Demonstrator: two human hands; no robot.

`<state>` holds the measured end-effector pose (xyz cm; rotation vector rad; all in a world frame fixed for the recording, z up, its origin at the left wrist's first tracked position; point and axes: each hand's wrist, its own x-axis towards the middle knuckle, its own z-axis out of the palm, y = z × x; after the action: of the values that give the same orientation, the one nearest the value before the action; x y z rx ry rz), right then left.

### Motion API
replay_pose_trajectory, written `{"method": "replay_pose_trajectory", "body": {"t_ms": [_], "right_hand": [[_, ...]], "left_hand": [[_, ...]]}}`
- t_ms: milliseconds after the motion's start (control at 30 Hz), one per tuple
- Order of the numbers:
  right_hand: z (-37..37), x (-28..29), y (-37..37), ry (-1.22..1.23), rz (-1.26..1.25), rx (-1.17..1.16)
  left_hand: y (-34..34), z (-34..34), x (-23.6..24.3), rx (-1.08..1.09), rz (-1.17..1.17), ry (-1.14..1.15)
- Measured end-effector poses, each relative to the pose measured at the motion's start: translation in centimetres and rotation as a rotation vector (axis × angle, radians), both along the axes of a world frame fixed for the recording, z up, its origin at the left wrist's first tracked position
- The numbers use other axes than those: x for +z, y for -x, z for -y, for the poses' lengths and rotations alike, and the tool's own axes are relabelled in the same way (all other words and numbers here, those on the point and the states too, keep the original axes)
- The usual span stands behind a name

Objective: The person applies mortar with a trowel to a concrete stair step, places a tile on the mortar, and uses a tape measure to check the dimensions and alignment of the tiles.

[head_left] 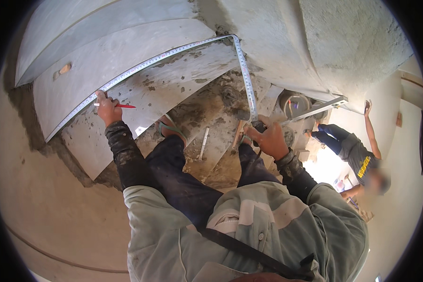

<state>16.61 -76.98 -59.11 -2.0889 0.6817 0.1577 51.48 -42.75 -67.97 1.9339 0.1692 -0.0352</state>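
A long white tape measure blade (174,52) runs along the upper edge of a pale slab (188,70), bends sharply at the far corner and comes back toward me. My left hand (109,112) is closed at the blade's edge, with a slim red pencil (126,106) held across the fingers, its point to the right. The blade's far left end lies beyond that hand. In my right hand (272,140) is the dark tape measure case (258,126), fingers wrapped round it. My sandalled feet stand below, between the hands.
A white stick (203,143) and a wooden-handled tool (238,134) lie on the rough, dirty ground. Right of them are a bucket (296,105) and a metal straightedge (317,109). Another person (357,152) works at the right wall. A small knob-like piece (65,69) juts from the left panel.
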Motion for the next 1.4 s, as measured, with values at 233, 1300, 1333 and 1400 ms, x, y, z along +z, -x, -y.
{"method": "replay_pose_trajectory", "body": {"t_ms": [233, 1300, 1333, 1400], "right_hand": [[0.3, -0.9, 0.6, 0.116, 0.126, 0.150], [1.4, 1.6, -0.7, -0.035, -0.062, 0.019], [1.5, 1.9, -0.8, -0.044, -0.076, 0.022], [1.6, 1.9, -0.8, -0.047, -0.087, 0.024]], "left_hand": [[-1.2, -3.8, -3.0, -0.294, 0.306, -0.524], [-0.2, 0.4, 0.4, 0.182, -0.059, 0.407], [-0.2, 1.1, 1.0, 0.255, -0.115, 0.471], [-0.3, 1.5, 1.3, 0.330, -0.177, 0.518]]}}
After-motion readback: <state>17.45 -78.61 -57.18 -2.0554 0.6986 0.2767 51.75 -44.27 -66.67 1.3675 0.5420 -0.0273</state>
